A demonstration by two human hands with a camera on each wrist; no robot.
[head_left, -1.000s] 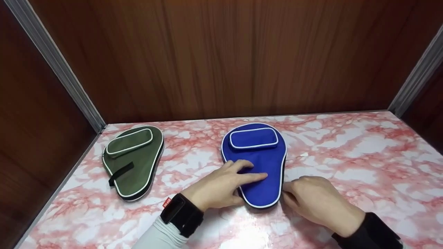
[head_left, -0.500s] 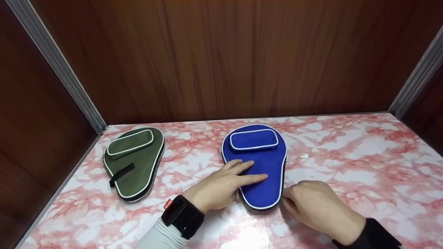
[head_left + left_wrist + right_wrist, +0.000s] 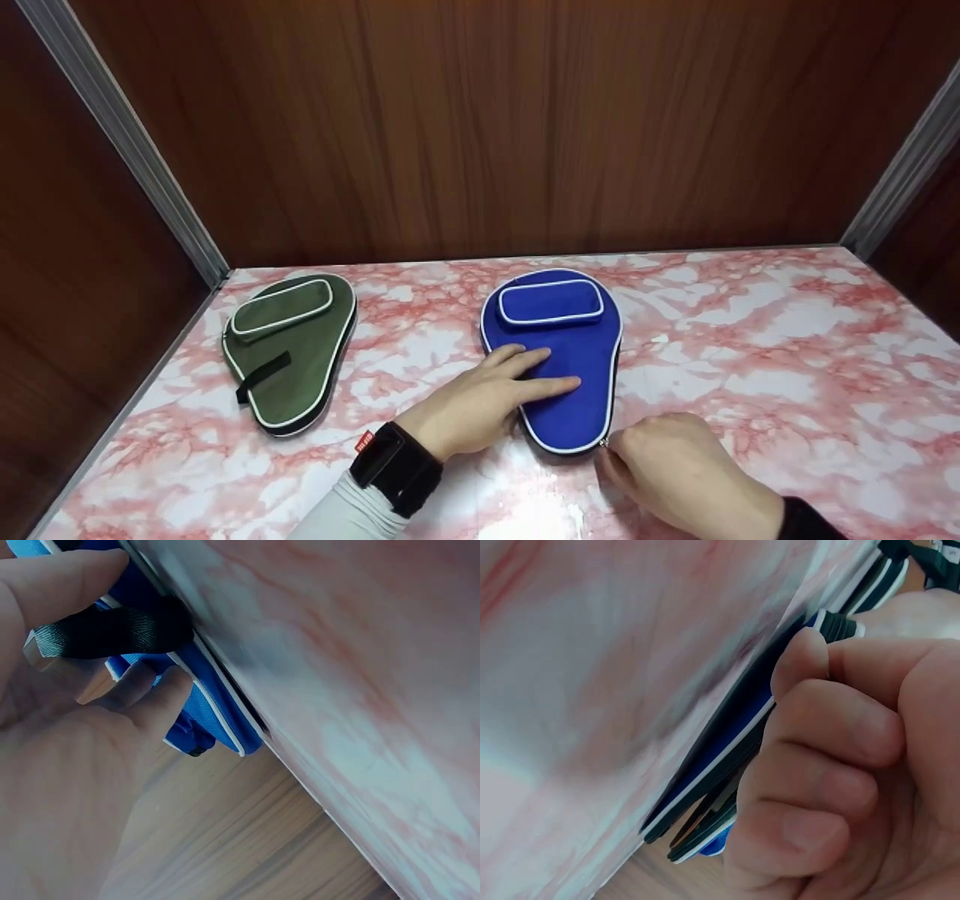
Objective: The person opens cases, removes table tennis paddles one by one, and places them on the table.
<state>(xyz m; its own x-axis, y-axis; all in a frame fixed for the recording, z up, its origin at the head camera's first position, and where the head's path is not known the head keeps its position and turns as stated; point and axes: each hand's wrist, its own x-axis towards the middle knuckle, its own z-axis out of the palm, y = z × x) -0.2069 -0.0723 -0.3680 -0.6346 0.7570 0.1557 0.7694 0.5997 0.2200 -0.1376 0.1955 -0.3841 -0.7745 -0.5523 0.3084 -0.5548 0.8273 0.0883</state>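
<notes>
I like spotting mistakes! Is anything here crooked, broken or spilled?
Nothing stands out. The blue case and the green case lie flat on the marble table. The left hand rests on the blue case; the right hand pinches something at its narrow end.

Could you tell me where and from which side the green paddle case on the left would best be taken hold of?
Probably by its narrow handle end. The green paddle case lies flat on the marble table with that tapered end toward the near edge, so a grip from the near side, thumb on top and fingers under the rim, should close around it. The black strap across it is another option.
</notes>
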